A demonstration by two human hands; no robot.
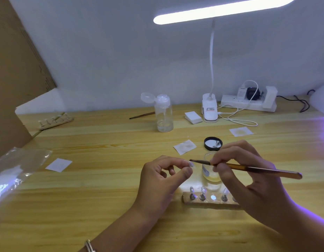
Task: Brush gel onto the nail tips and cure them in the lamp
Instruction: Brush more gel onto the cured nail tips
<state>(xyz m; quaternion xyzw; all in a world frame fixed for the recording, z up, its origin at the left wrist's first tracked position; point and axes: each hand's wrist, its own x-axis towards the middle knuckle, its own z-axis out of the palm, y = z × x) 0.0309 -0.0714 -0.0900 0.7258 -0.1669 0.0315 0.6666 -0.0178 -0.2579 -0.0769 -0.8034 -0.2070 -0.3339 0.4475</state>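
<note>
nail tip (191,163) pinched between thumb and forefinger of the left hand (163,177) above the table (103,188), brush (257,169) gripped in the curled fingers of the right hand (252,179), bristles held at the tip, glass jar (211,176) seen just behind, wooden holder (210,203) with more tips placed below

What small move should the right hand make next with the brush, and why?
Probably one short stroke of the brush along the nail tip. The left hand pinches the nail tip and the right hand holds the brush with its bristles right at it, so coating seems due.
</note>
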